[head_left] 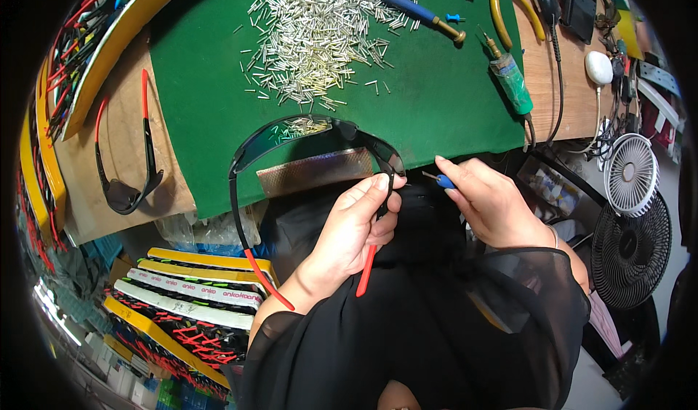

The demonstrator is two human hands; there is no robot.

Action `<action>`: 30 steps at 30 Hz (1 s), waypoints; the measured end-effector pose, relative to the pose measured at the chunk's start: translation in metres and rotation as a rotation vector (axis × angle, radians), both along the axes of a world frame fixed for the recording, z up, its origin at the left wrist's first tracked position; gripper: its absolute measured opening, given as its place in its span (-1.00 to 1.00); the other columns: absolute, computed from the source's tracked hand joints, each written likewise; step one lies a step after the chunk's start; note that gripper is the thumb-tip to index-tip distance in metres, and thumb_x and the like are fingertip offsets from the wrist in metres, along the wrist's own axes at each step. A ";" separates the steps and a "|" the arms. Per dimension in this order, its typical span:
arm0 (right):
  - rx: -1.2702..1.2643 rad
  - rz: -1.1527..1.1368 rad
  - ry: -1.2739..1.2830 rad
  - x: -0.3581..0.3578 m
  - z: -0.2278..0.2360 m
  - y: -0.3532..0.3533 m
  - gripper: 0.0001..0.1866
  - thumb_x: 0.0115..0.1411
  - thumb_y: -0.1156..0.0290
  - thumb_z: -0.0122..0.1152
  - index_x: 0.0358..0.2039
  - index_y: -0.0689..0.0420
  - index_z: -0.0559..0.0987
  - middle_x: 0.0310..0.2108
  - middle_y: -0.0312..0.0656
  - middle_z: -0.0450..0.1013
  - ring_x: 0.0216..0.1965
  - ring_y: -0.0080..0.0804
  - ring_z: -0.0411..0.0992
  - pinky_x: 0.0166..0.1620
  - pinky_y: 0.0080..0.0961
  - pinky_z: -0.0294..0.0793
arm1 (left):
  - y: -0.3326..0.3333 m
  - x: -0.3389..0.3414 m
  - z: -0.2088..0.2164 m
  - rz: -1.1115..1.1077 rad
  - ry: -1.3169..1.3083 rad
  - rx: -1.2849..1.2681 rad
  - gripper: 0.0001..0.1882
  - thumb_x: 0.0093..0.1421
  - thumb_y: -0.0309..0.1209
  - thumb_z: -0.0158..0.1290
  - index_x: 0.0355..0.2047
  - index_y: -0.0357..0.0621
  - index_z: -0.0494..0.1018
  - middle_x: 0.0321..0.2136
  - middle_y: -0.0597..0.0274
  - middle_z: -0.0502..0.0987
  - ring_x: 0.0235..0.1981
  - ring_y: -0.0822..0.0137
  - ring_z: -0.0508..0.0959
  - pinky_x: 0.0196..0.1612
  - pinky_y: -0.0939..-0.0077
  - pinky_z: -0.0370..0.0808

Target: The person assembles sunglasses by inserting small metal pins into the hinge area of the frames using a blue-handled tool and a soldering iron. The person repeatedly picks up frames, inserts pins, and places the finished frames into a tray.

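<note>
The light on the green mat (pixel 203 112) is bright and even, and the metal pins (pixel 313 39) shine. Below the desk (pixel 539 68) it is darker. At lower left, a lamp tube (pixel 58 314) glares. Near the black round rim, straight edges bend and details become soft.

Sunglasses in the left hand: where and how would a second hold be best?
Likely on the left-side temple, midway along its black part, coming from the left: that stretch is slim, runs toward the person and stands clear of the left hand.
</note>
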State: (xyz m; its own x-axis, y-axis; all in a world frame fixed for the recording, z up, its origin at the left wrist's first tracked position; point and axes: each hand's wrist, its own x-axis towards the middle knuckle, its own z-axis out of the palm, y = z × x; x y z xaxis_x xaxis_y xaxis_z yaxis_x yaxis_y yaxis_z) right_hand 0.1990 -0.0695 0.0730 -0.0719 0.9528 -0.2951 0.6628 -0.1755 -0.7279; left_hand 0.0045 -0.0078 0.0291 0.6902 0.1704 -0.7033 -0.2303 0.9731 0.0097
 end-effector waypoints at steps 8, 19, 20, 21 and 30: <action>0.065 -0.002 0.083 -0.004 -0.001 0.016 -0.75 -0.04 0.57 0.16 -0.27 0.19 0.46 -0.52 -0.13 0.39 -0.51 -0.21 0.40 -0.46 -0.46 0.38 | -0.003 0.003 0.000 0.003 0.064 0.046 -0.77 0.25 -0.29 -0.17 -0.24 -0.15 0.38 -0.47 0.38 0.43 -0.75 0.65 0.15 -0.72 0.81 0.05; 0.126 0.003 0.062 -0.008 -0.004 0.017 -0.75 -0.07 0.60 0.17 -0.30 0.22 0.49 -0.54 -0.15 0.39 -0.55 -0.29 0.37 -0.50 -0.52 0.35 | -0.007 0.011 0.005 0.014 0.174 0.133 -0.78 0.24 -0.25 -0.16 -0.29 -0.12 0.38 -0.50 0.43 0.41 -0.72 0.67 0.17 -0.71 0.84 0.09; 0.125 0.007 0.053 -0.008 -0.004 0.018 -0.77 -0.06 0.59 0.17 -0.31 0.21 0.48 -0.53 -0.15 0.39 -0.53 -0.26 0.39 -0.48 -0.49 0.38 | -0.008 0.011 0.005 0.015 0.184 0.142 -0.77 0.25 -0.25 -0.16 -0.28 -0.13 0.37 -0.49 0.42 0.41 -0.73 0.67 0.17 -0.71 0.83 0.08; 0.124 0.009 0.042 -0.008 -0.003 0.018 -0.79 -0.06 0.57 0.17 -0.33 0.19 0.48 -0.52 -0.15 0.39 -0.50 -0.23 0.41 -0.46 -0.47 0.40 | -0.009 0.012 0.005 0.013 0.193 0.152 -0.76 0.25 -0.25 -0.17 -0.28 -0.13 0.37 -0.48 0.42 0.41 -0.73 0.66 0.16 -0.71 0.82 0.08; -0.307 -0.045 0.077 -0.006 0.008 0.037 -0.88 -0.02 0.51 0.16 -0.41 0.24 0.52 -0.65 -0.22 0.38 -0.64 -0.40 0.34 -0.53 -0.56 0.33 | -0.013 0.016 0.002 -0.005 0.261 0.238 -0.73 0.25 -0.22 -0.18 -0.30 -0.17 0.37 -0.52 0.42 0.38 -0.74 0.66 0.14 -0.71 0.79 0.06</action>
State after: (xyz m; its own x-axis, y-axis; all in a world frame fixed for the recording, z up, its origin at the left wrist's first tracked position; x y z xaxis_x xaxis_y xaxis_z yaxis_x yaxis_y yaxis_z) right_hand 0.1926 -0.0321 0.0814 -0.0651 0.8225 -0.5650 0.5949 -0.4226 -0.6838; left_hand 0.0204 -0.0207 0.0313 0.4933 0.3474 -0.7975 -0.1850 0.9377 0.2940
